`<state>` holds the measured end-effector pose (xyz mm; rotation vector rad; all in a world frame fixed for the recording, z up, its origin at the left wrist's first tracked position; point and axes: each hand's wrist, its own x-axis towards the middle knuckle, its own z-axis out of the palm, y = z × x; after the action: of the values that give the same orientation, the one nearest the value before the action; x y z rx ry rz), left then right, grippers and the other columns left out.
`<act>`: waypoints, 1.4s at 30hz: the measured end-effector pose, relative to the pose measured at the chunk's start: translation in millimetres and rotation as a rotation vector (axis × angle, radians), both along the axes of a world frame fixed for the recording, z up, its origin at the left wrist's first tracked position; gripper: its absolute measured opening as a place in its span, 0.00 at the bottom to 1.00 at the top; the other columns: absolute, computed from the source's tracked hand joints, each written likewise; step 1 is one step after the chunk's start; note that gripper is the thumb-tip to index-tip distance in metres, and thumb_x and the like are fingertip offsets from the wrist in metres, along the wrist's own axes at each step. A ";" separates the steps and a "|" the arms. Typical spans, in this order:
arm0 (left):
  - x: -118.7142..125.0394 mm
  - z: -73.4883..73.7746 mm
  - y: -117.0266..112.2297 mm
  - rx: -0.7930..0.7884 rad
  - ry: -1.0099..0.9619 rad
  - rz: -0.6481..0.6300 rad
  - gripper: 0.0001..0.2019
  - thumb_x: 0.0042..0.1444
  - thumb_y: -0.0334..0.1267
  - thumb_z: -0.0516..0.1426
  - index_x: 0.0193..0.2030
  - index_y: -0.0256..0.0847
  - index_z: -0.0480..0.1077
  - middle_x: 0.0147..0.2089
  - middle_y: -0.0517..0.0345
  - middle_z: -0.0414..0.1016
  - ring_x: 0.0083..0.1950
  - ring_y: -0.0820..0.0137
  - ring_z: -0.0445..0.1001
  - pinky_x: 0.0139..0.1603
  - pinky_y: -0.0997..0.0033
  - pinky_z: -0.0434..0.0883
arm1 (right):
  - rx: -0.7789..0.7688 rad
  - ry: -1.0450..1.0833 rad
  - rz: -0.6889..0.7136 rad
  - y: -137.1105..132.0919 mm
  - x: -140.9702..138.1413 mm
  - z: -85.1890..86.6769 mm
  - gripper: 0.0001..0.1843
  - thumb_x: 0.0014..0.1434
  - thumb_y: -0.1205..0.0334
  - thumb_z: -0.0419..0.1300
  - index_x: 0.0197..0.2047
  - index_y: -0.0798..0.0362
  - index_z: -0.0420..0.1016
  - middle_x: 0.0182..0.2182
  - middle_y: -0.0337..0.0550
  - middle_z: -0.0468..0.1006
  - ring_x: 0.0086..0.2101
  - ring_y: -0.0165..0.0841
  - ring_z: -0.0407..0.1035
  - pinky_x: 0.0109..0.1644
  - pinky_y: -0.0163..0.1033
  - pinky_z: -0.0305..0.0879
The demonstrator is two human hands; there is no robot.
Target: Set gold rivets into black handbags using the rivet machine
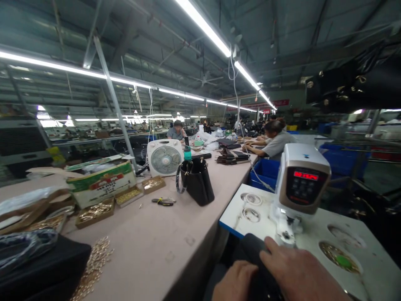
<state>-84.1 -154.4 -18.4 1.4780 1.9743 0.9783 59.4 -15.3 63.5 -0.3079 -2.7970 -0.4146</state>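
At the bottom edge my left hand point(234, 282) and my right hand point(297, 274) rest on a dark piece of material point(250, 251) that lies in front of a white riveting machine point(299, 184) with a red digital display. My right hand lies flat over the dark piece, thumb pointing toward the machine's head. Only the back of my left hand shows, with its fingers hidden under the frame edge. The machine stands on a white worktop point(232, 213) with round recessed cups, one holding brass parts point(340, 257).
A long pink table point(163, 242) on the left carries a black handbag point(197, 179), a white fan point(165, 157), pliers point(163, 202), cardboard trays of brass hardware point(94, 212), loose brass pieces point(95, 261) and a carton point(100, 179). Blue bins point(266, 171) and seated workers are farther back.
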 end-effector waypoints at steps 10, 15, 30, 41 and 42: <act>31.4 35.1 39.6 0.392 0.207 0.153 0.42 0.52 0.35 0.62 0.74 0.31 0.58 0.75 0.35 0.60 0.77 0.43 0.56 0.79 0.38 0.53 | -0.105 -0.123 -0.295 -20.2 -6.1 70.2 0.24 0.64 0.79 0.49 0.47 0.51 0.83 0.41 0.49 0.85 0.42 0.48 0.82 0.41 0.48 0.76; 5.7 29.6 42.3 0.440 0.332 0.125 0.31 0.53 0.28 0.57 0.67 0.37 0.69 0.63 0.41 0.76 0.63 0.50 0.73 0.67 0.44 0.70 | -0.099 -0.209 -0.300 -35.1 -3.1 78.2 0.21 0.62 0.78 0.52 0.42 0.54 0.85 0.40 0.55 0.85 0.44 0.52 0.80 0.48 0.52 0.72; -16.3 66.7 32.4 0.221 0.357 -0.197 0.17 0.52 0.27 0.59 0.47 0.40 0.82 0.45 0.48 0.84 0.47 0.57 0.80 0.50 0.64 0.73 | -0.413 0.072 -0.209 -14.1 19.1 3.3 0.34 0.56 0.80 0.50 0.61 0.47 0.78 0.61 0.53 0.78 0.55 0.47 0.77 0.59 0.54 0.72; -23.7 96.6 24.8 -0.094 0.168 -0.352 0.15 0.44 0.27 0.57 0.36 0.39 0.82 0.27 0.61 0.74 0.29 0.71 0.70 0.31 0.75 0.66 | -1.230 -0.023 -0.030 -3.9 27.9 34.2 0.15 0.47 0.71 0.52 0.30 0.51 0.80 0.27 0.36 0.79 0.31 0.31 0.72 0.33 0.32 0.61; -27.3 100.5 24.7 -0.175 0.088 -0.400 0.12 0.43 0.28 0.58 0.33 0.39 0.81 0.26 0.63 0.72 0.28 0.72 0.68 0.29 0.76 0.64 | -1.303 -0.088 -0.019 -0.9 28.4 39.6 0.12 0.46 0.70 0.53 0.28 0.52 0.78 0.24 0.35 0.75 0.27 0.29 0.68 0.29 0.31 0.56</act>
<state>-111.4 -129.7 82.1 1.7465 1.6761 0.5641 87.7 -16.2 103.1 -0.5531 -2.6971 1.4630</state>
